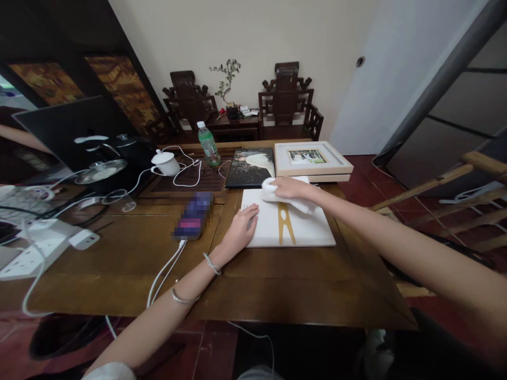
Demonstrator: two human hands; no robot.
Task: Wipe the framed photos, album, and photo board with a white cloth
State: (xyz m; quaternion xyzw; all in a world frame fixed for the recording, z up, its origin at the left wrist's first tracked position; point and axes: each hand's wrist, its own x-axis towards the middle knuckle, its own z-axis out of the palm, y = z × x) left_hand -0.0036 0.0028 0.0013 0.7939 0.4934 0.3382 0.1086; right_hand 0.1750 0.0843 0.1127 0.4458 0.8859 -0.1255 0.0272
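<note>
A flat white panel (309, 232) lies on the wooden table, bearing a gold figure (285, 227) shaped like a clothes peg. My left hand (240, 229) rests on the panel's left edge, fingers stretched out and holding nothing. Bunched under my right hand (291, 189) is a white cloth (303, 205), pressed onto the upper part of the panel and covering the top of the gold figure. Just behind the panel lie a dark photo panel (247, 166) and a pale wooden picture frame (336, 161), which sits on another framed piece.
Left of my hands, a phone (194, 216) lies with white cables attached. Farther off stand a green-labelled bottle (208, 143), a lidded white cup (165, 162), a clear cup (123, 201) and a power strip (35, 245). A wooden chair (431, 190) is at right.
</note>
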